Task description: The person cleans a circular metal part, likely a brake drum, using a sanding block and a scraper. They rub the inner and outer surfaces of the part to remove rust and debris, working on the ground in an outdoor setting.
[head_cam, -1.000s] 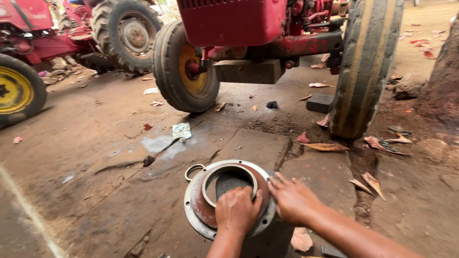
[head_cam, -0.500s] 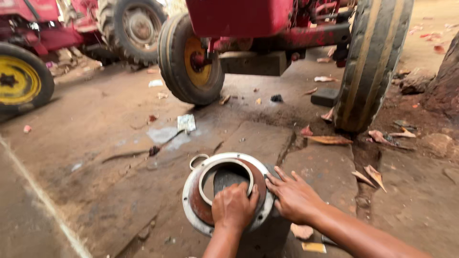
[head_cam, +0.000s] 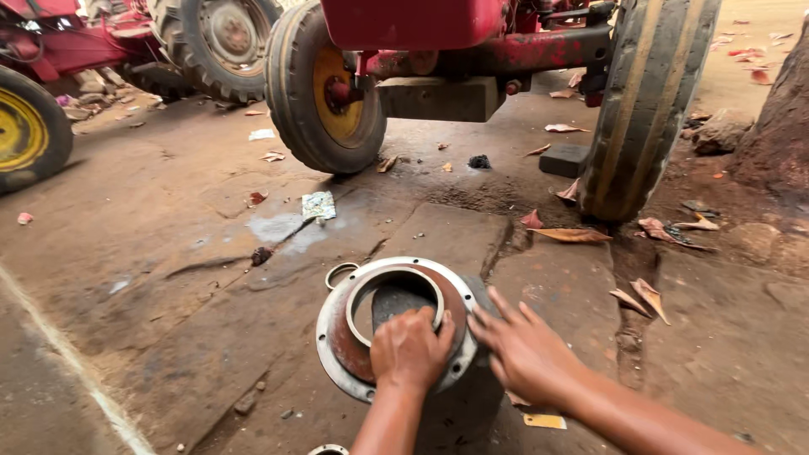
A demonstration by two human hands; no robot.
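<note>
A round metal flange housing (head_cam: 341, 333), rusty red inside with a grey rim, stands on the dirty concrete ground. My left hand (head_cam: 410, 350) is closed in a fist and presses on the inner ring at the housing's near side. My right hand (head_cam: 524, 347) rests with fingers spread on the housing's right edge. A dark grey part (head_cam: 396, 302) shows through the centre opening. A small metal ring (head_cam: 340, 274) lies on the ground just behind the housing.
A red tractor stands ahead with a small front wheel (head_cam: 324, 84) and a tall tyre (head_cam: 645, 101). A grey block (head_cam: 438, 99) sits under its frame. Another tractor's yellow-hubbed wheel (head_cam: 24, 126) is at the left. Dry leaves (head_cam: 573, 234) and litter lie about.
The view has shifted slightly closer. My left hand slid a little along the housing's inner ring; my right hand stays spread on the rim.
</note>
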